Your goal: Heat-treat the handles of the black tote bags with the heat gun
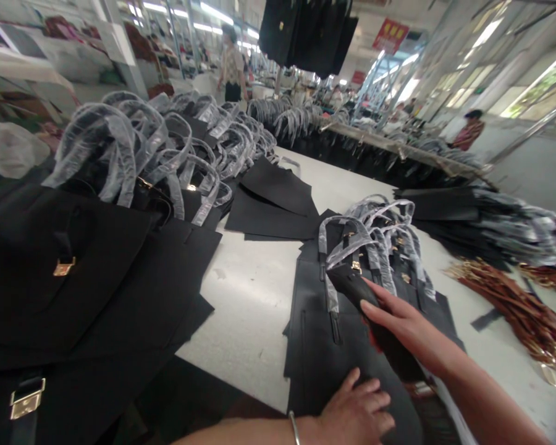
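In the head view, my right hand (398, 321) is wrapped round a black handheld tool (352, 285) with a narrowing front end; its exact kind is not clear. The tip is close to a plastic-wrapped handle (332, 293) on the top black bag panel (315, 309). I cannot tell whether they touch. My left hand (356, 411) lies open on the lower part of that panel, fingers spread. Several more wrapped handles (382, 232) and a gold buckle (356, 267) show at the pile's far end.
Black bag panels (176, 290) with wrapped handles are heaped at left. Loose black sheets (273, 201) lie mid-table (245, 296). At right are brown straps (509, 303) and another panel stack (445, 207). Black pieces (306, 37) hang overhead; a person (231, 65) stands behind.
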`<state>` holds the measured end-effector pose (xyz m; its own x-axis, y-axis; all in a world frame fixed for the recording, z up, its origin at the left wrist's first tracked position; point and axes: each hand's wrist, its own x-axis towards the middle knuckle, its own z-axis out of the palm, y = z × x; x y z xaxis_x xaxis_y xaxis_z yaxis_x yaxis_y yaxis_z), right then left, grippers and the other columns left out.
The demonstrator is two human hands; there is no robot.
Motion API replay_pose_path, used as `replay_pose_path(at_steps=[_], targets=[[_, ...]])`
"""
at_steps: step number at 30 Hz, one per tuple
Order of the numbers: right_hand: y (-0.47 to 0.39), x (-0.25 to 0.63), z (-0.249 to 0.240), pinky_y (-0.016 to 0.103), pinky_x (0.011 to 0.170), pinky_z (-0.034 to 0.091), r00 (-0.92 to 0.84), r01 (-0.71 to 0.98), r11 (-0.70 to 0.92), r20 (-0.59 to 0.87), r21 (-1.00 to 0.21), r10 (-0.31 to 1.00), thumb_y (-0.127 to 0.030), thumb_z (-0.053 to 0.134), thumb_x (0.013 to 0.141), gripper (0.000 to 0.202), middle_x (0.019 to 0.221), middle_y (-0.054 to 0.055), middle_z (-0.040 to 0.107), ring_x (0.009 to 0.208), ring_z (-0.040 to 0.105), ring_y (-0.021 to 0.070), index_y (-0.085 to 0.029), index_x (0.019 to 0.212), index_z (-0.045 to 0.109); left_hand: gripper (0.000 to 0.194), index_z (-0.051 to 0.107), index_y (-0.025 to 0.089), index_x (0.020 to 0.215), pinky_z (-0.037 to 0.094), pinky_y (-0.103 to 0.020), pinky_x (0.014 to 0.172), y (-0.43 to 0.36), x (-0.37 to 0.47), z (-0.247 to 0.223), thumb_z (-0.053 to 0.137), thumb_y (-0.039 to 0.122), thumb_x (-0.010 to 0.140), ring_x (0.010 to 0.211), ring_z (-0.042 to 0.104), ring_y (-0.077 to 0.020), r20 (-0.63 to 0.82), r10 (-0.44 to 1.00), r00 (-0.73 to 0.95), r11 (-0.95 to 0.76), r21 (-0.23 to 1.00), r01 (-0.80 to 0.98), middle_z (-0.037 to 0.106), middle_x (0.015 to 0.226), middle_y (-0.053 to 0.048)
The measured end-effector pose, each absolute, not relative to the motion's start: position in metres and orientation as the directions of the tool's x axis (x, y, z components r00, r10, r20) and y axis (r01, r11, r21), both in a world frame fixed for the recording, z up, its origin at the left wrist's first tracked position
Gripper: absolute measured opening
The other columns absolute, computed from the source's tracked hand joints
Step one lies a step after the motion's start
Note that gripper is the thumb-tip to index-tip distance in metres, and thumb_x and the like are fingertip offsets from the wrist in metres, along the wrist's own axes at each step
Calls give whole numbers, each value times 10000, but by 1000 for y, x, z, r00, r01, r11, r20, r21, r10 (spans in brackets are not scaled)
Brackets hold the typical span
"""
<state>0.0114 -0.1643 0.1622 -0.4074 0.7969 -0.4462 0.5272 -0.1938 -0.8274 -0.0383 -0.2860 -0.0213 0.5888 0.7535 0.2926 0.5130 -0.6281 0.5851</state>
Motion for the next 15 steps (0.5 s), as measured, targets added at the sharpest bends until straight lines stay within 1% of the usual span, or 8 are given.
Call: replay_pose_path(at_steps=[2, 5, 7, 9, 10, 12, 14, 15], targets=[[-169, 37, 165, 240, 417, 434, -341, 565, -230, -479, -792, 809, -531, 635, 764, 853, 519, -50, 585, 441, 582, 170, -207, 1469, 280, 343, 610, 122, 1126, 247, -484, 1107, -282, -46, -13, 586, 330, 855, 1297, 415, -280, 248, 763, 598, -582, 666, 467, 580, 1278, -124], [-179, 75, 148, 249, 417, 420, -274, 602, -264, -506, -753, 818, -567, 610, 764, 894, 484, -38, 586, 434, 582, 186, -164, 1475, 250, 246, 669, 135, 1048, 414, -313, 987, -266, -65, 6, 551, 209, 846, 1050, 614, -198, 195, 810, 553, -468, 782, 411, 696, 1045, -81], [-186, 97, 128, 271, 416, 434, -233, 651, -273, -529, -708, 816, -577, 607, 748, 935, 438, -38, 578, 423, 589, 213, -130, 1477, 227, 243, 692, 162, 1016, 479, -243, 846, -246, -82, 20, 514, 168, 851, 891, 655, -163, 172, 869, 464, -388, 819, 423, 713, 948, -52], [-194, 116, 107, 313, 487, 496, -220, 693, -236, -511, -682, 831, -558, 616, 727, 943, 462, -23, 609, 469, 626, 246, -105, 1466, 244, 236, 699, 170, 998, 486, -251, 817, -217, -99, 31, 505, 170, 863, 867, 650, -168, 177, 930, 322, -323, 811, 488, 707, 943, -49], [-198, 124, 96, 335, 558, 528, -206, 709, -202, -472, -676, 857, -539, 620, 719, 930, 563, 15, 676, 561, 667, 270, -105, 1459, 260, 228, 698, 164, 987, 482, -262, 833, -201, -107, 34, 505, 166, 865, 879, 643, -175, 189, 948, 255, -300, 794, 528, 701, 946, -53], [-207, 135, 75, 371, 791, 541, -172, 721, -119, -344, -682, 923, -496, 633, 692, 888, 957, 116, 742, 896, 687, 319, -115, 1433, 326, 221, 678, 150, 1009, 474, -273, 861, -166, -118, 39, 511, 150, 864, 913, 624, -180, 214, 961, 177, -278, 742, 611, 679, 971, -60], [-214, 140, 58, 388, 1010, 432, -152, 722, -56, -238, -690, 959, -467, 622, 690, 848, 1306, 143, 597, 1194, 547, 327, -121, 1418, 360, 257, 632, 160, 1097, 473, -270, 865, -133, -125, 42, 515, 143, 868, 946, 606, -174, 246, 953, 178, -299, 656, 693, 641, 1033, -60], [-218, 141, 51, 392, 1067, 374, -148, 720, -43, -214, -693, 966, -459, 604, 702, 833, 1385, 135, 529, 1267, 481, 316, -121, 1422, 355, 292, 600, 172, 1147, 476, -267, 855, -118, -127, 43, 505, 135, 873, 953, 599, -169, 266, 942, 203, -326, 593, 736, 616, 1073, -61]])
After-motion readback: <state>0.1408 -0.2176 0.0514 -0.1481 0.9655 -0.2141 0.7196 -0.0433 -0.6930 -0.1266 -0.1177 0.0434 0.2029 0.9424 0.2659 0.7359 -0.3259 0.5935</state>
